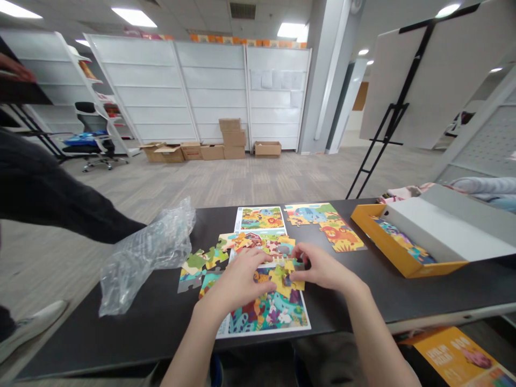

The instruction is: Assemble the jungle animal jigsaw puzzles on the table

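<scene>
My left hand [242, 277] lies over the picture sheets with its fingers stretched out and its thumb apart. The thumb tip touches a yellow puzzle piece [279, 279]. My right hand [324, 267] is curled, with thumb and fingers on the edges of another yellow puzzle piece [299, 280]. Under both hands lies a printed reference sheet [274, 317] with rabbits and plants. A partly joined farm section [256, 242] sits just beyond my fingers. Left of my left hand lie green and grey pieces [195, 263]. An assembled elephant-and-lion section [334, 226] is at the back right.
A crumpled clear plastic bag [149, 252] rests on the black table's [157, 322] left side. At right, an open yellow box [403, 252] holds loose pieces. A person's dark-clothed leg [60, 188] reaches the left table edge. Another yellow box [455, 355] sits below the table.
</scene>
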Demonstrator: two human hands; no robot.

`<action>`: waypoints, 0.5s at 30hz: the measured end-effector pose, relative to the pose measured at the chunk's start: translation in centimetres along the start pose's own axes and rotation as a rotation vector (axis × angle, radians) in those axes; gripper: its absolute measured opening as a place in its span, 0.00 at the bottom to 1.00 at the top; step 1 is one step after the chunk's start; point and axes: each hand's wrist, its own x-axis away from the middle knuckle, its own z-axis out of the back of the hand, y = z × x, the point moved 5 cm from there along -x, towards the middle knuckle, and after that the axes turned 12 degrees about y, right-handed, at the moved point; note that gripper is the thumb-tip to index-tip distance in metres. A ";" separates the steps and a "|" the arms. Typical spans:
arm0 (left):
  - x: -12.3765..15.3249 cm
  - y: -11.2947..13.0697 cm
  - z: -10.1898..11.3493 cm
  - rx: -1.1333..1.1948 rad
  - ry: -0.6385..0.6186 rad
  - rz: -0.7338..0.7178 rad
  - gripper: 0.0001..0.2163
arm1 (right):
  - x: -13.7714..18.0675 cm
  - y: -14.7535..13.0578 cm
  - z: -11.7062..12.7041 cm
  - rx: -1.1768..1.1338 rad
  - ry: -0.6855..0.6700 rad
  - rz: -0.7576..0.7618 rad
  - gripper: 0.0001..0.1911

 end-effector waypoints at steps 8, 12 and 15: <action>-0.2 0.6 0.0 0.197 0.016 0.062 0.24 | -0.2 -0.8 0.2 -0.370 0.016 0.002 0.16; -0.1 0.5 -0.2 0.313 0.013 0.152 0.31 | -1.0 -1.4 0.3 -0.586 0.211 -0.040 0.18; -0.2 0.3 -0.5 0.433 0.045 0.205 0.29 | -1.5 -1.7 -0.4 -0.678 0.275 -0.064 0.24</action>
